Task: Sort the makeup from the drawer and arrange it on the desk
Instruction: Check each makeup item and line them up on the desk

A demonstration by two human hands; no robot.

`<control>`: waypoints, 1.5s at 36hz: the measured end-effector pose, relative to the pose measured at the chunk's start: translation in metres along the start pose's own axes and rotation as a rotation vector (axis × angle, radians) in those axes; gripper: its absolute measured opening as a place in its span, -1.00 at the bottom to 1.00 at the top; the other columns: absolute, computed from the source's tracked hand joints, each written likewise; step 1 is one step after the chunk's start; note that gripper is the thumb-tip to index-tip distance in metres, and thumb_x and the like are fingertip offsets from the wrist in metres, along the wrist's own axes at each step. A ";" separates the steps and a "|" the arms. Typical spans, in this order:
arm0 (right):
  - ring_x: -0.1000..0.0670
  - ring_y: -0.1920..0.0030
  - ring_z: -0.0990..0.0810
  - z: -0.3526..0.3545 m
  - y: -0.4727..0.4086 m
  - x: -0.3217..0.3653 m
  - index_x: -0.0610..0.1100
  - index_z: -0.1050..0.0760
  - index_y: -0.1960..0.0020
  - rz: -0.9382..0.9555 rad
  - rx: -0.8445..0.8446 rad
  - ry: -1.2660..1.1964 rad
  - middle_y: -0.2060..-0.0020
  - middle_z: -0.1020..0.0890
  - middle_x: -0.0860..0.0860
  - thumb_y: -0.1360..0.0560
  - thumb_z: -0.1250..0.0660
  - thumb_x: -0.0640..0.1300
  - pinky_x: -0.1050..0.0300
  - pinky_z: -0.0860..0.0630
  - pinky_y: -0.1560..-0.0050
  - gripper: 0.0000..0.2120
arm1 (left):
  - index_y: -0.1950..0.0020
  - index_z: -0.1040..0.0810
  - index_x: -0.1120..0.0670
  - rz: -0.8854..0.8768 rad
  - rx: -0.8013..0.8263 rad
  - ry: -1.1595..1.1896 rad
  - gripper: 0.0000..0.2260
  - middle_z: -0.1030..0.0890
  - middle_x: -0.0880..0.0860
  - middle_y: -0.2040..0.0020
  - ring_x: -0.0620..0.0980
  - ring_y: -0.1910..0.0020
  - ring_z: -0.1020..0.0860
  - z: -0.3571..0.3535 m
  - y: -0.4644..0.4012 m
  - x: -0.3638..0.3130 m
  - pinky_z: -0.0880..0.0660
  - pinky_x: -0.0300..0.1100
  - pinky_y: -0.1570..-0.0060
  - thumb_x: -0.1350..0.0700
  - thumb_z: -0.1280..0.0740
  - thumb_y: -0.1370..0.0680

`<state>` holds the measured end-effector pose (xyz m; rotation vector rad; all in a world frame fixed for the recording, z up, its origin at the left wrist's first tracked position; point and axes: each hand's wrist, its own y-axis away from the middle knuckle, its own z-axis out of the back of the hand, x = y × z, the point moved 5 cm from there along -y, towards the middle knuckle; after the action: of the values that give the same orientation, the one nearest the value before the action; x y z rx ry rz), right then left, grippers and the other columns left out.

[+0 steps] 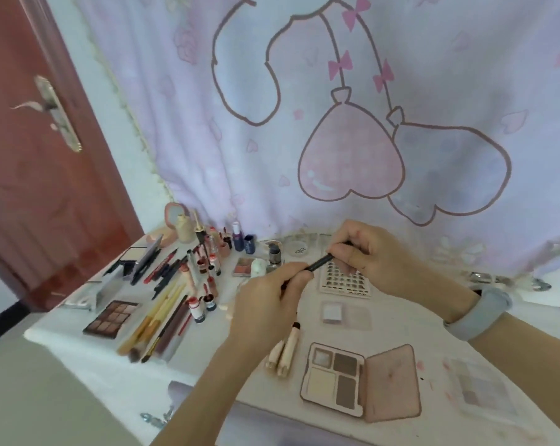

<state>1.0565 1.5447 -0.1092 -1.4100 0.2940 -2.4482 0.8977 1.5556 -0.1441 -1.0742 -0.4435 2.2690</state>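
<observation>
Both hands hold one thin black makeup pencil (319,263) above the middle of the desk (88,355). My left hand (269,304) grips its lower end and my right hand (368,252) pinches its upper end. Under the hands lies a card of small dark stickers (346,280). An open pink eyeshadow palette (360,383) lies near the front. Two cream tubes (285,350) lie to its left. Brushes and pencils (157,320), a brown palette (111,318) and small bottles (204,268) fill the left side.
A pink cartoon curtain (336,123) hangs right behind the desk. A red-brown door (30,156) stands at the left. A small pink mirror (175,214) and a beige bottle (184,228) stand at the back left. A clear eyeshadow case (478,386) lies at the front right.
</observation>
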 end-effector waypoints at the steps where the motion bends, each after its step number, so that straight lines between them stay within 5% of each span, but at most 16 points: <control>1: 0.11 0.43 -0.41 -0.009 -0.007 0.003 -0.09 -0.41 0.19 -0.005 0.031 0.003 0.50 -0.52 0.12 -0.55 -0.22 -0.28 0.26 -0.38 0.32 -0.83 | -0.04 -0.62 -0.02 0.020 -0.012 -0.010 -0.80 -0.55 -0.06 0.40 -0.12 0.43 -0.46 0.009 0.001 0.007 -0.31 -0.30 0.45 -0.01 -0.22 -0.58; 8: 0.14 0.51 -0.39 -0.048 -0.050 0.032 -0.14 -0.46 0.15 -0.034 -0.031 -0.169 0.53 -0.48 0.08 -0.53 -0.27 -0.26 0.37 -0.36 0.40 -0.90 | -0.11 -0.51 -0.14 0.239 -0.055 0.030 -0.78 -0.49 -0.11 0.42 -0.23 0.39 -0.46 0.067 0.025 0.067 -0.38 -0.41 0.31 -0.13 -0.28 -0.50; 11: 0.10 0.50 -0.40 -0.061 -0.071 0.041 -0.17 -0.49 0.12 -0.042 -0.080 -0.270 0.47 -0.51 0.02 -0.53 -0.27 -0.28 0.30 -0.37 0.41 -0.92 | -0.18 -0.53 -0.01 0.352 -0.123 0.005 -0.77 -0.49 -0.15 0.45 -0.25 0.40 -0.47 0.099 0.037 0.098 -0.36 -0.47 0.35 0.10 -0.28 -0.53; 15: 0.09 0.40 -0.51 -0.095 -0.105 0.051 -0.09 -0.53 0.07 -0.025 -0.052 -0.297 0.40 -0.63 0.06 -0.54 -0.24 -0.30 0.30 -0.42 0.44 -0.84 | -0.30 -0.45 0.04 0.496 -0.245 -0.010 -0.64 -0.58 -0.14 0.13 -0.22 0.43 -0.47 0.141 0.049 0.139 -0.38 -0.43 0.41 0.30 -0.12 -0.56; 19: 0.06 0.32 -0.57 -0.141 -0.146 0.062 -0.06 -0.56 0.04 0.144 -0.039 0.027 0.31 -0.62 0.12 -0.55 -0.23 -0.24 0.30 -0.46 0.30 -0.84 | -0.26 -0.43 0.00 0.565 -0.396 0.060 -0.69 -0.60 -0.14 0.06 -0.23 0.38 -0.51 0.171 0.060 0.165 -0.44 -0.39 0.36 0.28 -0.13 -0.60; 22: -0.09 0.19 -0.57 -0.182 -0.176 0.065 -0.19 -0.59 0.03 0.299 0.080 0.379 0.18 -0.62 -0.01 -0.54 -0.22 -0.22 0.04 -0.51 0.07 -0.83 | -0.06 -0.44 -0.05 0.585 -0.493 0.076 -0.78 -0.62 -0.15 0.07 -0.23 0.40 -0.53 0.186 0.069 0.180 -0.36 -0.47 0.50 0.26 -0.16 -0.60; 25: -0.13 0.17 -0.54 -0.224 -0.201 0.056 -0.01 -0.52 0.24 0.395 0.261 0.800 0.19 -0.52 -0.06 -0.57 -0.14 -0.22 -0.08 -0.51 0.16 -0.71 | 0.09 -0.40 -0.14 0.614 -0.529 0.069 -0.75 -0.63 -0.15 0.18 -0.21 0.38 -0.55 0.193 0.077 0.194 -0.35 -0.48 0.49 0.24 -0.19 -0.59; 29: -0.07 0.31 -0.41 -0.260 -0.218 0.036 -0.05 -0.31 0.27 0.407 0.364 1.022 0.30 -0.41 -0.04 -0.49 -0.13 -0.36 0.08 -0.33 0.40 -0.74 | 0.07 -0.44 -0.09 0.655 -0.491 0.085 -0.83 -0.65 -0.14 0.25 -0.18 0.36 -0.58 0.192 0.084 0.212 -0.38 -0.46 0.42 0.21 -0.22 -0.58; 34: 0.01 0.42 -0.25 -0.280 -0.234 0.013 -0.33 -0.51 -0.06 0.331 0.391 1.151 0.40 -0.36 0.03 -0.49 -0.17 -0.31 0.10 -0.20 0.39 -0.78 | 0.10 -0.45 -0.12 0.639 -0.484 0.128 -0.78 -0.63 -0.13 0.23 -0.17 0.37 -0.59 0.192 0.084 0.226 -0.42 -0.44 0.41 0.22 -0.25 -0.56; 37: -0.05 0.32 -0.50 -0.285 -0.235 0.005 -0.25 -0.56 0.03 0.222 0.554 1.026 0.35 -0.49 0.00 -0.51 -0.19 -0.23 0.10 -0.50 0.30 -0.81 | 0.10 -0.45 -0.14 0.620 -0.485 0.157 -0.78 -0.60 -0.12 0.25 -0.15 0.39 -0.56 0.190 0.080 0.229 -0.37 -0.44 0.47 0.22 -0.26 -0.56; 39: 0.03 0.39 -0.43 -0.281 -0.238 0.005 -0.17 -0.54 0.11 0.166 0.585 0.918 0.40 -0.44 0.04 -0.51 -0.19 -0.23 0.15 -0.45 0.35 -0.85 | 0.10 -0.44 -0.14 0.595 -0.470 0.173 -0.77 -0.58 -0.15 0.25 -0.12 0.41 -0.53 0.188 0.074 0.229 -0.40 -0.39 0.48 0.22 -0.25 -0.57; 42: 0.05 0.36 -0.46 -0.264 -0.244 0.011 0.02 -0.50 0.17 0.128 0.534 0.819 0.27 -0.55 0.05 -0.56 -0.16 -0.17 0.07 -0.50 0.24 -0.79 | 0.02 -0.48 -0.05 0.571 -0.426 0.199 -0.81 -0.57 -0.13 0.23 -0.17 0.43 -0.49 0.184 0.064 0.227 -0.38 -0.42 0.50 0.26 -0.22 -0.57; 45: -0.06 0.12 -0.62 -0.241 -0.242 0.018 0.03 -0.57 -0.08 0.097 0.479 0.784 0.01 -0.66 -0.01 -0.58 -0.14 -0.10 -0.03 -0.56 0.02 -0.76 | -0.08 -0.45 -0.05 0.550 -0.323 0.168 -0.77 -0.56 -0.13 0.15 -0.23 0.35 -0.51 0.178 0.047 0.224 -0.42 -0.39 0.41 0.27 -0.18 -0.57; 49: -0.08 0.09 -0.63 -0.208 -0.236 0.022 0.07 -0.57 -0.11 0.090 0.380 0.723 0.02 -0.66 0.02 -0.58 -0.17 -0.07 0.03 -0.52 -0.05 -0.77 | -0.21 -0.42 -0.03 0.541 -0.132 0.065 -0.76 -0.60 -0.05 0.05 -0.13 0.13 -0.58 0.160 0.015 0.223 -0.45 -0.31 0.25 0.21 -0.19 -0.58; 54: -0.24 0.00 -0.59 -0.177 -0.229 0.015 -0.22 -0.57 -0.01 0.042 0.312 0.645 0.05 -0.64 -0.21 -0.55 -0.17 -0.15 -0.17 -0.50 -0.06 -0.77 | -0.26 -0.50 0.10 0.518 0.029 -0.170 -0.70 -0.60 0.06 -0.13 0.02 -0.08 -0.54 0.131 -0.029 0.237 -0.48 -0.10 -0.08 0.27 -0.16 -0.57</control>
<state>0.8601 1.7584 -0.1114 -0.4630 0.0651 -2.6979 0.6862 1.7215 -0.1875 -1.0771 -0.2112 2.8254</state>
